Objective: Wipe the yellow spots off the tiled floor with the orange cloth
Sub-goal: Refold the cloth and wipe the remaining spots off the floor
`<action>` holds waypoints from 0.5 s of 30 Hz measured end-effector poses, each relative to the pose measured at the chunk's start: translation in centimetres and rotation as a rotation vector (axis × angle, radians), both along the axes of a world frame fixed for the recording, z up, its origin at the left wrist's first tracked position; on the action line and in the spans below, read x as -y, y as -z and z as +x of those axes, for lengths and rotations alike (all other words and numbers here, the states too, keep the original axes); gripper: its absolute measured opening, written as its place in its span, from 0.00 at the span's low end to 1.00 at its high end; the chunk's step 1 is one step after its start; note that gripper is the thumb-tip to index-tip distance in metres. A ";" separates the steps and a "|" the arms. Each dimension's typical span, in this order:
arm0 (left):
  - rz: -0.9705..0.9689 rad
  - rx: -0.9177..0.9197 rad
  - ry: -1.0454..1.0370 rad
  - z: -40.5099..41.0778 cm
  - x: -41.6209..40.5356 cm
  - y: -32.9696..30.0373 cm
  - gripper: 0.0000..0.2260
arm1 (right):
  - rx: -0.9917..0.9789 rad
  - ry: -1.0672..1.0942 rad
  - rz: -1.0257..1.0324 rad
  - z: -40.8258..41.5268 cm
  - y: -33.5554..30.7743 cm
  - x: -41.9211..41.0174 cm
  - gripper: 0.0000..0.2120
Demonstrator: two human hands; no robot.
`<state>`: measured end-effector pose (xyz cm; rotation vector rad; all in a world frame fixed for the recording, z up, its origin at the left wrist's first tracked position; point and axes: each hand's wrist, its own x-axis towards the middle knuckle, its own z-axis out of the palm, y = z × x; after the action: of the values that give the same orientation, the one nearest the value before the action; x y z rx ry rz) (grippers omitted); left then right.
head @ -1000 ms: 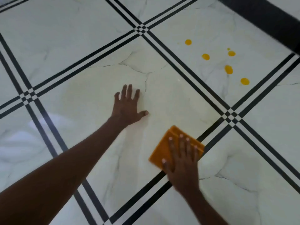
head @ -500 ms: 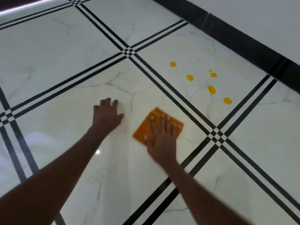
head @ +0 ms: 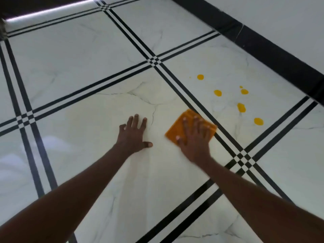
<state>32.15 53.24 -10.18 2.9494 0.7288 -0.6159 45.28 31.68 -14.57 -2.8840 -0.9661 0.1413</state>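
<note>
Right hand (head: 194,137) is flat on the orange cloth (head: 185,125), fingers spread out straight and pressing it down on the floor (head: 87,111), not really gripping it, just palm and fingers on top. The cloth sits a bit right of the middle of the frame, on the big white tile, with its upper right corner touching the black double line (head: 226,142) that runs diagonally down to the right.

Left hand (head: 134,135) is planted on the same tile just left of the cloth, fingers spread and straight, thumb sticking out toward the cloth, holding nothing.

The yellow spots (head: 241,107) are all on the next tile over, in the right part of the frame past that black line. Five bigger blobs plus a couple of tiny dots, none of them touched by the cloth yet. The closest ones are near the cloth but clearly apart from it.

Dark skirting strip (head: 273,57) runs along the upper right with a pale wall (head: 289,18) behind it.
</note>
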 end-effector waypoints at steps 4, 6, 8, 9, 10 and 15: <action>-0.005 -0.079 -0.027 1.0 0.8 -1.4 0.50 | -0.106 -0.473 -0.131 0.1 -1.0 3.8 0.39; 0.002 -0.069 -0.051 1.0 1.1 -1.6 0.50 | -0.068 -0.489 -0.182 4.5 -1.0 7.9 0.39; 0.025 -0.067 -0.061 1.0 1.3 -1.5 0.50 | -0.061 -0.368 -0.240 9.1 -1.5 12.1 0.41; 0.038 -0.070 -0.060 1.1 1.4 -1.3 0.50 | -0.093 -0.324 -0.269 10.6 -1.8 13.9 0.42; 0.051 -0.075 -0.056 1.3 1.5 -1.1 0.50 | -0.124 -0.295 -0.281 11.1 -2.0 15.3 0.43; 0.067 -0.097 -0.044 1.5 1.2 -0.9 0.51 | -0.147 -0.286 -0.119 1.8 -0.6 12.5 0.41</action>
<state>33.69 52.02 -9.28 2.9730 0.8362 -0.7508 47.09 19.15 -14.00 -2.7705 -1.3761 0.4393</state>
